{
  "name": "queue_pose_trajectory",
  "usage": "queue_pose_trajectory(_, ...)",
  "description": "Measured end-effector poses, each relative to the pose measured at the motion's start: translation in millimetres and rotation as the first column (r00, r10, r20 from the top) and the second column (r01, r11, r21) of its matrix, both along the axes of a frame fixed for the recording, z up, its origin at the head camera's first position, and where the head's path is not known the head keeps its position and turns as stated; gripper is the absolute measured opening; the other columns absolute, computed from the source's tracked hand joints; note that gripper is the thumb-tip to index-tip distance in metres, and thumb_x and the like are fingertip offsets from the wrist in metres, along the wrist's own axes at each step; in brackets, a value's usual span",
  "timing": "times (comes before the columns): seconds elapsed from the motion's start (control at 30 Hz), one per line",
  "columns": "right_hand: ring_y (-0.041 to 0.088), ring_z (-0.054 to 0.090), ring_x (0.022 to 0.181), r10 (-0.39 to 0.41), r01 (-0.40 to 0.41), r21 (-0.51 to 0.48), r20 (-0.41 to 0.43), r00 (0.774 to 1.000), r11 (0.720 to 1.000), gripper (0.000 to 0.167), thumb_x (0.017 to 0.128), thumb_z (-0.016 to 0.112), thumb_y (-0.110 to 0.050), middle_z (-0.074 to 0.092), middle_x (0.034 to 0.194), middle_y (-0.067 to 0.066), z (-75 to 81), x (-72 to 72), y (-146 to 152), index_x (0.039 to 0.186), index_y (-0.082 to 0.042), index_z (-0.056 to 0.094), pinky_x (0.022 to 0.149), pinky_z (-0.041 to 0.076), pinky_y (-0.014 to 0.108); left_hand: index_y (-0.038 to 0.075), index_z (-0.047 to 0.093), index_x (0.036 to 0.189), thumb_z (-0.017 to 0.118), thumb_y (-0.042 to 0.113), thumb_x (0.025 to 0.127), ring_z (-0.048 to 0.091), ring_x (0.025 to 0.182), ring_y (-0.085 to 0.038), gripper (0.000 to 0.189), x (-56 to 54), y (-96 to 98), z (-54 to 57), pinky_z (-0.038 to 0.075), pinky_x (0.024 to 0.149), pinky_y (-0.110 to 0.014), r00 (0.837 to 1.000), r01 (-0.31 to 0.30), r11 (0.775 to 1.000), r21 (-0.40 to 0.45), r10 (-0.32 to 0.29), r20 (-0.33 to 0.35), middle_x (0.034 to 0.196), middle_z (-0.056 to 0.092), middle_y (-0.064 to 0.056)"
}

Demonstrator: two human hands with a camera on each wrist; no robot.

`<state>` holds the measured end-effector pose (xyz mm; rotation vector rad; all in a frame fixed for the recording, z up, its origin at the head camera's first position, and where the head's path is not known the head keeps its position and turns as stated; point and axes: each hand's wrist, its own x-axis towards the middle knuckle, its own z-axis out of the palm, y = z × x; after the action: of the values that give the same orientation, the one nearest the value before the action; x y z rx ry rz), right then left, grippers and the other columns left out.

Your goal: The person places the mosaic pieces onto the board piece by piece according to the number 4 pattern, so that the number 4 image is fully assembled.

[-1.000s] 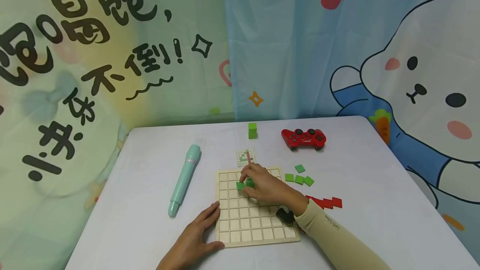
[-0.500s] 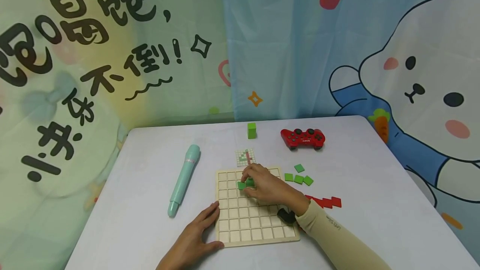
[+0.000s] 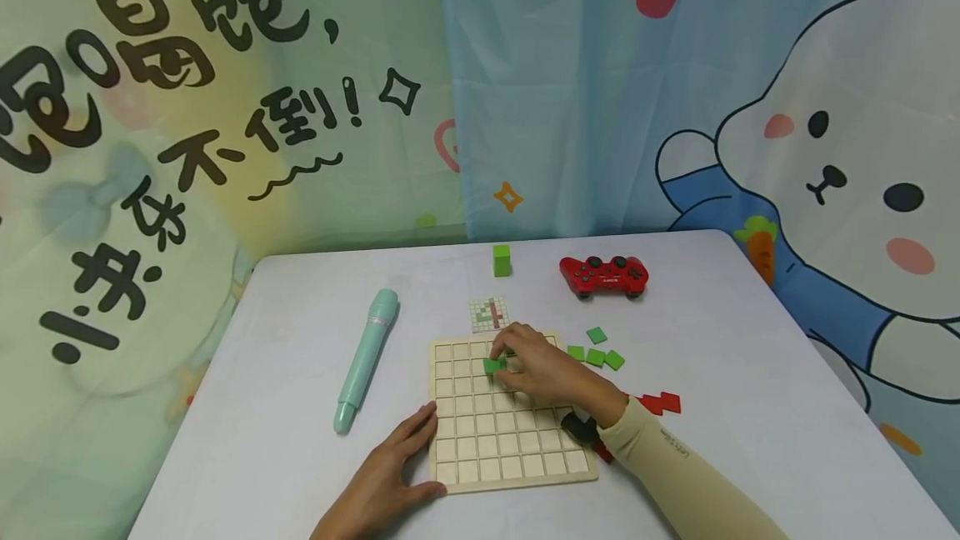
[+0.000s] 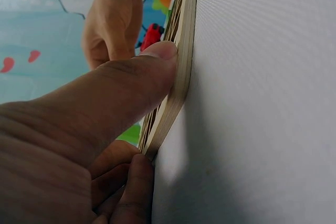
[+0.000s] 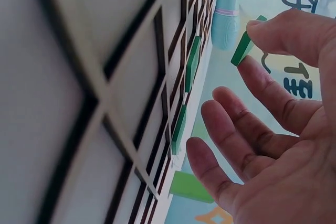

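The left hand (image 3: 384,469) rests relaxed fingers against the board (image 3: 487,447). Beyond, the right hand (image 3: 551,372) pinches a green tile (image 5: 243,49) above it, exact cell hard to tell. The tile looks light and stiff, best held by opposite edges.

From above, the head view faces forward and down over the table (image 3: 262,407); close up, left wrist faces its far right corner, right wrist its far left; all share the grid board (image 3: 487,445).
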<state>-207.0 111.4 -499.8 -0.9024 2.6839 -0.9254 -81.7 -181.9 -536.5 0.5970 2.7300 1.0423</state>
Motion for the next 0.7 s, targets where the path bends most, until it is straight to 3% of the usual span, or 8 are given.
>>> queue_pose_trajectory(0.3, 0.029, 0.059, 0.129, -0.022, 0.023, 0.023, -0.037, 0.999, 0.999, 0.021, 0.100, 0.075, -0.019, 0.064, 0.132, 0.008, 7.5, -3.6, 12.7, 0.118, -0.013, 0.066, 0.112, 0.049, 0.056, 0.001, 0.049, 0.157, 0.091, 0.035, 0.082, 0.043, 0.157, -0.035, 0.093, -0.2, 2.1, 0.3, 0.047, 0.123, -0.048, 1.000, 0.000, 1.000, 0.007, 0.000, -0.012, 0.173, 0.040, -0.007)
queue_pose_trajectory(0.47, 0.032, 0.060, 0.125, -0.121, 0.122, 0.033, -0.039, 0.992, 0.992, 0.020, 0.101, 0.073, -0.017, 0.065, 0.129, 0.010, 13.2, -11.9, 44.8, 0.118, -0.012, 0.065, 0.109, 0.050, 0.058, 0.000, 0.049, 0.157, 0.092, 0.033, 0.081, 0.043, 0.157, -0.035, 0.093, 0.2, 2.8, 0.5, 0.047, 0.123, -0.048, 1.000, -0.005, 1.000, 0.004, 0.005, -0.018, 0.172, 0.041, -0.008)
queue_pose_trajectory(0.7, 0.038, 0.059, 0.124, -0.265, 0.269, 0.123, -0.051, 0.963, 0.955, 0.021, 0.100, 0.074, -0.020, 0.064, 0.131, 0.019, 10.4, -28.6, 91.5, 0.116, -0.008, 0.069, 0.110, 0.047, 0.066, 0.001, 0.048, 0.158, 0.092, 0.035, 0.082, 0.042, 0.158, -0.037, 0.094, -0.5, 0.8, -0.1, 0.047, 0.122, -0.053, 1.000, -0.003, 1.000, -0.007, 0.002, -0.011, 0.173, 0.039, -0.009)
